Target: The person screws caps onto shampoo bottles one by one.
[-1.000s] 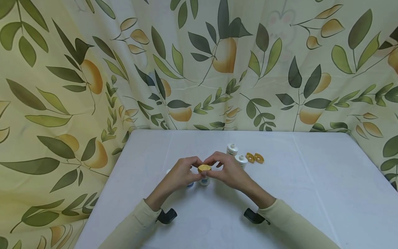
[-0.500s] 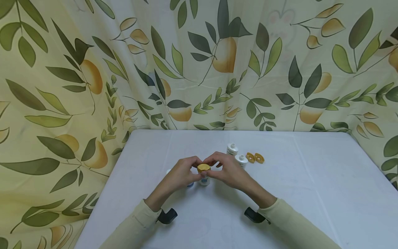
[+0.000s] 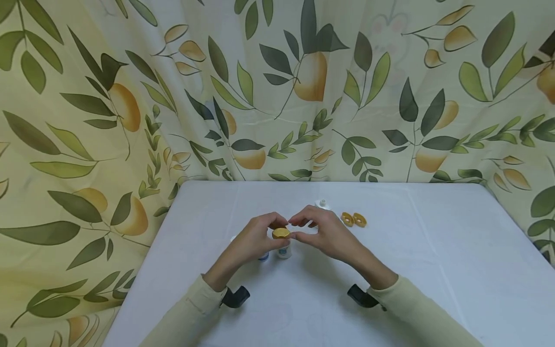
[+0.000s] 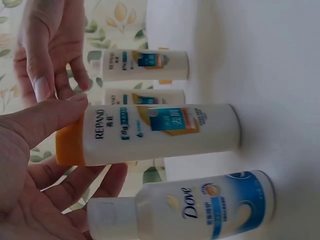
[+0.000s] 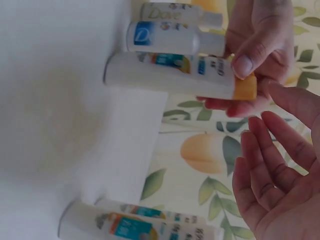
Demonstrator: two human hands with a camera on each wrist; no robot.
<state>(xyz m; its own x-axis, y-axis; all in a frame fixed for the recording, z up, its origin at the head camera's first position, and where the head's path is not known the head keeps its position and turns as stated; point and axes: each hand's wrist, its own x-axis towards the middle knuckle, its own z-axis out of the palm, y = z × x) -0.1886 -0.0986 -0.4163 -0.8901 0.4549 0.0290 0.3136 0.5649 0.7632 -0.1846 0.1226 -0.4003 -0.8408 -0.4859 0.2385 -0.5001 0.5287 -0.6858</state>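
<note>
The white bottle (image 4: 160,135) stood upright on the table (image 3: 412,270), slim, glossy and topped with an orange cap (image 4: 70,142). The left grip (image 3: 260,236) pinched that cap between thumb and fingers; the right grip (image 3: 325,236) was released, its fingers loosely bent and its thumb just beside the cap. A blue-and-white bottle (image 4: 190,207) stood close on the left. Two more white bottles (image 4: 145,65) stood to the right, near two orange pieces (image 3: 359,220). The table's far edge ran behind everything along a leaf-patterned curtain (image 3: 312,125); its white surface spread widely rightward to a slanting side edge. The white bottle's label read REPAND, with 去屑 on a teal panel; the blue-and-white one read Dove. Smaller print was too blurred.
</note>
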